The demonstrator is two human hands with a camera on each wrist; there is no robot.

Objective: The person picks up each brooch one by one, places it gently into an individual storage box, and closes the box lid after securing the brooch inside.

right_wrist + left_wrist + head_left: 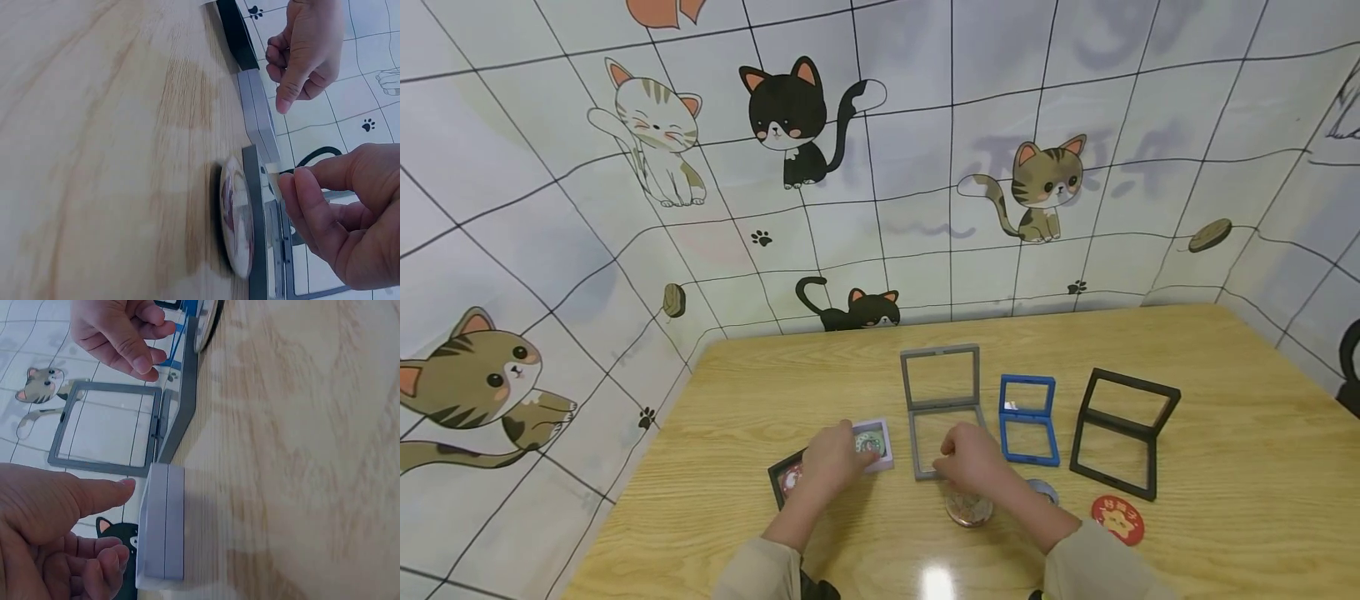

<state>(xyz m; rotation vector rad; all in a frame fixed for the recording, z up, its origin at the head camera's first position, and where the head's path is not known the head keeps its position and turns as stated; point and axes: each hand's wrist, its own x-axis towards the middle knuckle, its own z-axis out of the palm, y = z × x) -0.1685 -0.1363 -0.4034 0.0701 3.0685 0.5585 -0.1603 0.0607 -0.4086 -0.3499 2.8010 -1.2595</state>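
The grey rectangular plastic frame with clear film (945,406) stands unfolded on the light wooden table (1247,417), one half raised toward 12 o'clock. At 5 o'clock from its hinge, over the lower half, is the person's right hand (976,458); its fingers are bent, with tips close together (whether they pinch something thin, I cannot tell). At 8 o'clock is the pale lavender plastic frame (166,522), folded, with a greenish round badge (870,443) inside. Just beside it is the left hand (833,458), its thumb straight and spread from the loosely bent fingers; whether it touches this frame, I cannot tell. Farther at 8 o'clock, partly hidden by that hand, lies a black frame (786,461) with a red round badge (791,477).

Between 5 and 6 o'clock lies a shiny round disc (968,510). At 3 o'clock stand a small blue plastic frame (1028,415) and, beyond, a larger black plastic frame (1118,422), both unfolded. At 4 o'clock is a flat red disc with yellow drawing (1117,520).
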